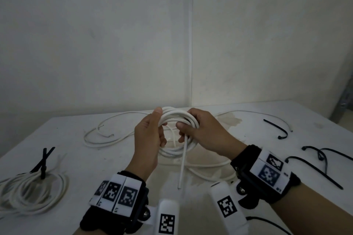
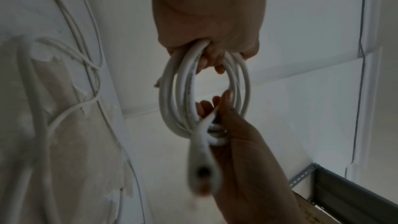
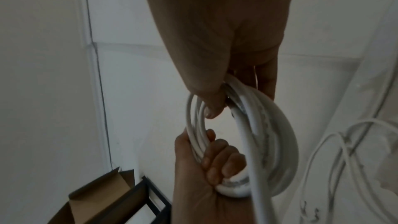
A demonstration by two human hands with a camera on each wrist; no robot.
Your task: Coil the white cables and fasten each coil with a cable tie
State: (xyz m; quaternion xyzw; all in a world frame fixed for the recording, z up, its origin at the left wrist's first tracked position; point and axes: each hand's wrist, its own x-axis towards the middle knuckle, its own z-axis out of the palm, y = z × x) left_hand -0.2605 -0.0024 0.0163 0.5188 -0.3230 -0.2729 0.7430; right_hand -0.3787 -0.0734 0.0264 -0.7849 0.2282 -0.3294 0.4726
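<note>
Both hands hold one white cable coil point(image 1: 177, 117) up over the middle of the table. My left hand point(image 1: 154, 128) grips the coil's left side, thumb on top and fingers curled through the loop point(image 3: 217, 161). My right hand point(image 1: 198, 126) grips the right side with the thumb inside the loop point(image 3: 212, 108). The coil's free end point(image 1: 181, 170) hangs down toward me and blurs close to the lens in the left wrist view point(image 2: 202, 164). A finished coil point(image 1: 32, 191) bound with a black cable tie point(image 1: 43, 166) lies at the table's left.
Loose white cable point(image 1: 107, 139) lies on the white table point(image 1: 114, 168) behind and left of the hands, and more point(image 1: 210, 166) curves under them. Several black cable ties point(image 1: 277, 128) point(image 1: 315, 170) lie at the right. Walls stand close behind. A cardboard box point(image 3: 101, 193) sits below the table's left side.
</note>
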